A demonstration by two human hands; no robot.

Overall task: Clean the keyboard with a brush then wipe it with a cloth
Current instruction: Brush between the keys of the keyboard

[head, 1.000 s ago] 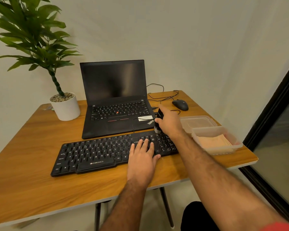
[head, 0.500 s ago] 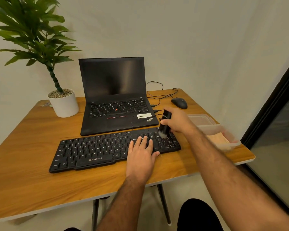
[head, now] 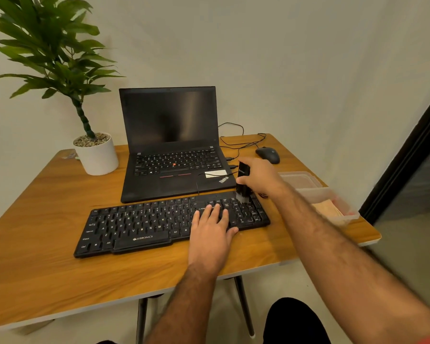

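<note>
With the left hand flat on the black Zebronics keyboard lying on the wooden table and the right hand gripping the upright black brush over its right-end keys, hard strokes could likely snag the keyboard's thin black cable, while the folded tan cloth waits in the clear plastic tub.

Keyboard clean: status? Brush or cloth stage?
Brush stage. The right hand grips the brush upright, bristles down on the keys at the far right end of the keyboard. The left hand lies flat on the keys beside it, steadying. How much has been brushed cannot be told. Left to do: the wipe. The cloth is in its clear container at the right of the table.
</note>
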